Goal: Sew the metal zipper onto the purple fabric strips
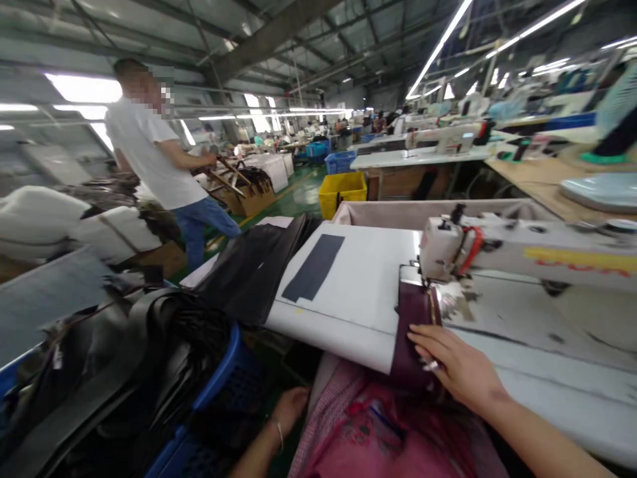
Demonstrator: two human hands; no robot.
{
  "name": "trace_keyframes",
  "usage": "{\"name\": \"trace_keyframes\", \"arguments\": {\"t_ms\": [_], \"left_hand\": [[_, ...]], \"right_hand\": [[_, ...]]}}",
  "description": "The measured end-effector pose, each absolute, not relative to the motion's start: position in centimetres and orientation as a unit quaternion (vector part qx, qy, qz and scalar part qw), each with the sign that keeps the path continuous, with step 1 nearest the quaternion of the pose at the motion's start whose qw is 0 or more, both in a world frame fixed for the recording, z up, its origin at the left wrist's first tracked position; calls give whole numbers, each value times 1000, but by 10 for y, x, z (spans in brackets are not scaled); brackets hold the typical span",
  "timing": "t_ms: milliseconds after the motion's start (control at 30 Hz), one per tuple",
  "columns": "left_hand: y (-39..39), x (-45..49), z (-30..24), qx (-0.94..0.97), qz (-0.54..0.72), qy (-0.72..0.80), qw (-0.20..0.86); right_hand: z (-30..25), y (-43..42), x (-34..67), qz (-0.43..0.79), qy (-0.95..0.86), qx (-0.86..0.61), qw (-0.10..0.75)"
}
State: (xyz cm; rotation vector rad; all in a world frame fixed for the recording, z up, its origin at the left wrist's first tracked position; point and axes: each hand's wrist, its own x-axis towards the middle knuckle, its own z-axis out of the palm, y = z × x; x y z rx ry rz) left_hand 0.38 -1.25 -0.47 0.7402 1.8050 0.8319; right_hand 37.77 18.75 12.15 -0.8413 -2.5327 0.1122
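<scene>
My right hand [450, 358] lies on a dark maroon leather-like piece [415, 332], its fingers stretched out over the right side. A small shiny metal bit shows at these fingers; I cannot make out what it is. The far end of the piece sits under the head of a white sewing machine [440, 249], and the near end hangs over the table edge. A zipper-like strip runs along its right side. My left hand [290, 408] is low beside my lap, below the table, with its fingers blurred and partly hidden.
A dark grey strip [314, 267] lies on the white sewing table [363, 265], with stacked black sheets [249, 272] to its left. A blue basket [233, 372] heaped with black strips stands at my left. Beyond are a yellow crate [342, 192] and a person [154, 153] in white.
</scene>
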Motion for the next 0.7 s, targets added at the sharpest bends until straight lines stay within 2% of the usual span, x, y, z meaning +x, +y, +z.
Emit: {"name": "trace_keyframes", "arguments": {"t_ms": [133,300,567,700], "left_hand": [[-46,8,-1,357,363,710,486],[-60,17,40,441,402,671,442],[-34,61,110,560,416,611,374],[-9,81,126,599,415,576,370]], "right_hand": [[122,172,378,26,-888,-387,248],[117,168,376,16,-873,-405,273],[119,168,377,33,-873,-383,302],[121,167,377,43,-877,-367,308]]}}
